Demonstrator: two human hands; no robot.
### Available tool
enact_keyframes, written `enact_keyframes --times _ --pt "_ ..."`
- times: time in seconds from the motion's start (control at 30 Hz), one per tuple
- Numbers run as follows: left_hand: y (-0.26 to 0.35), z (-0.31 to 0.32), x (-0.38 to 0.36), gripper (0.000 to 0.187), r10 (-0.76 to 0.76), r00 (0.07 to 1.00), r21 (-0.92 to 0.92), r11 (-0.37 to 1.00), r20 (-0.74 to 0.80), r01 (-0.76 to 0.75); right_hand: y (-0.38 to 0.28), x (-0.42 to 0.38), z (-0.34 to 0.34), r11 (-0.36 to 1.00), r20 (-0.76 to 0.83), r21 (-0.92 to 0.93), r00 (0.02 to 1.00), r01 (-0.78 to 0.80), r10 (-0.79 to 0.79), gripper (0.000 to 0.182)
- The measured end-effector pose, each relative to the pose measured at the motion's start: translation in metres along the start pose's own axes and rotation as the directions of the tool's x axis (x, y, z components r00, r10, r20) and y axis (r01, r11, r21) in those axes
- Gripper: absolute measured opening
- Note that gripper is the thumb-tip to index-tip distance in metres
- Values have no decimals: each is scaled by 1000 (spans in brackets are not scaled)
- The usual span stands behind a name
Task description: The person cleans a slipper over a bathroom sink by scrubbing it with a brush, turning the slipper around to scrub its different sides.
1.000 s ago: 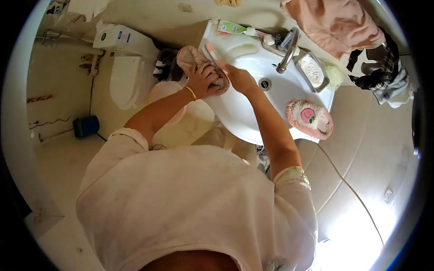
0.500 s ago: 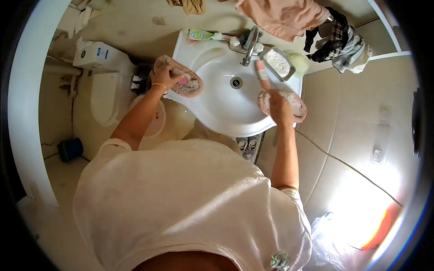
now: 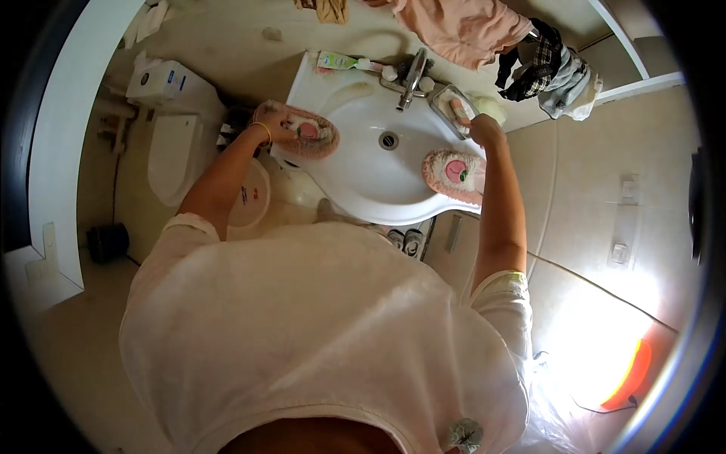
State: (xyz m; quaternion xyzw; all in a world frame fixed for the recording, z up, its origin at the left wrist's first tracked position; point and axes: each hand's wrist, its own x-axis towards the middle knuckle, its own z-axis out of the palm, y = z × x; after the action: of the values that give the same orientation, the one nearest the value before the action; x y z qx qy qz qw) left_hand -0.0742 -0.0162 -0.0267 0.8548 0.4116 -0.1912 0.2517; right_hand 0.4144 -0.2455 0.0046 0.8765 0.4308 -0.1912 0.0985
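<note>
My left hand (image 3: 277,125) grips a pink fuzzy slipper (image 3: 318,136) at the left edge of the white washbasin (image 3: 355,178). My right hand (image 3: 486,130) is closed around a pinkish brush (image 3: 459,112), whose head lies over the rectangular tray (image 3: 446,113) of white powder beside the tap. On the basin's right rim rests the second slipper (image 3: 454,170), pink with a pale fluffy top and a round pink patch. My right forearm passes over its right end and hides part of it.
A chrome tap (image 3: 412,79) stands at the back of the basin, with a green-and-white tube (image 3: 337,60) to its left. Clothes (image 3: 461,30) hang above. The toilet (image 3: 172,155) and a pale bucket (image 3: 249,198) are at left; a bright lamp (image 3: 628,374) glows lower right.
My right hand has moved from the right slipper up to the powder tray with the brush, uncovering the slipper's round patch. My left hand stays on its slipper.
</note>
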Motion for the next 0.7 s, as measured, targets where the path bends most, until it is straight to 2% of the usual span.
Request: enact_keyframes --times 0.07,0.1,0.17,0.2,0.27,0.3,0.33,0.37,0.4,0.43,0.47,0.53,0.57,0.6,0.67,0.7 --pt "4 4 -8 63 -14 999 -152 988 -36 8 12 6 3 997 -81 60 996 50 -45 40" --pt "10 1 -17 60 -8 1000 -322 947 -25 -1 -3 -33 -33 995 59 98 997 34 -40 32" --pt "28 -4 -39 54 17 1000 -629 777 -5 -17 5 -63 -33 892 67 449 997 -54 27 34" --pt "32 0 -40 49 -62 998 -754 656 0 41 9 -76 -33 790 81 606 995 -98 61 35" --pt "36 16 -35 42 -187 982 -928 358 36 102 -1 -110 -40 465 285 842 957 -274 49 42" --pt "38 25 -31 40 -234 971 -975 196 53 100 9 -113 -26 219 303 934 950 -281 -72 41" --pt "37 37 -21 41 -259 964 -997 42 57 71 19 -114 -7 -39 292 951 935 -306 -200 41" --pt "36 51 -18 41 -293 954 -993 -114 68 36 22 -118 10 -195 283 920 920 -341 -272 40" --pt "41 63 -19 41 -303 953 -974 -218 7 -62 22 -124 22 -339 267 859 901 -383 -342 40" --pt "51 71 -14 42 -313 948 -935 -313 -62 -165 14 -137 26 -421 243 814 893 -400 -378 32" --pt "59 78 -7 42 -323 937 -878 -401 -131 -261 3 -150 24 -437 187 809 877 -393 -443 23" --pt "63 99 7 51 -302 945 -805 -526 -124 -273 -7 -163 41 -470 228 643 736 -605 -637 17" --pt "64 107 15 57 -288 949 -764 -582 -125 -277 -15 -172 46 -471 222 653 744 -593 -630 17" --pt "77 101 9 55 -289 954 -773 -587 -77 -240 -29 -183 45 -473 216 662 753 -581 -622 18" --pt "109 73 -22 51 -289 957 -786 -597 20 -164 -49 -191 48 -427 193 629 663 -650 -723 26" --pt "112 66 -28 49 -231 973 -865 -494 26 -94 -63 -195 42 -395 195 639 636 -660 -747 29"
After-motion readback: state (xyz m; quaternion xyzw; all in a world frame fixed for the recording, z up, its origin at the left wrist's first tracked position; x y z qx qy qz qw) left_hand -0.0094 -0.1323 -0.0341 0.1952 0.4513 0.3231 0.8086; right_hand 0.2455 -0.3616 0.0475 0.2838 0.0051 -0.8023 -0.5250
